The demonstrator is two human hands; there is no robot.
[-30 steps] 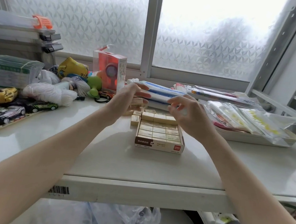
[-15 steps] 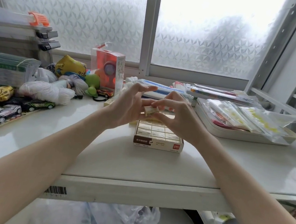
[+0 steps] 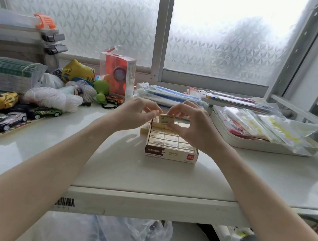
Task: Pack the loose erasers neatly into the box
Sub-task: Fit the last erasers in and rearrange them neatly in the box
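Now our left hand (image 3: pixel 135 114) has curled its fingers in, where before they were spread wide. We pinch one eraser (image 3: pixel 166 119) between both hands, our right hand (image 3: pixel 194 127) gripping its right side. It sits just above the box (image 3: pixel 171 154), at the back rows. We can read "FINE ARTS" and "deli" on the box front.

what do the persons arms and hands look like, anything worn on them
Both forearms are bare right to the bottom frame edge, with no sleeves in view. The left hand and right hand wear no gloves, and no watch, bracelet or ring shows. Fingernails look short and unpainted, though they are small in this view.
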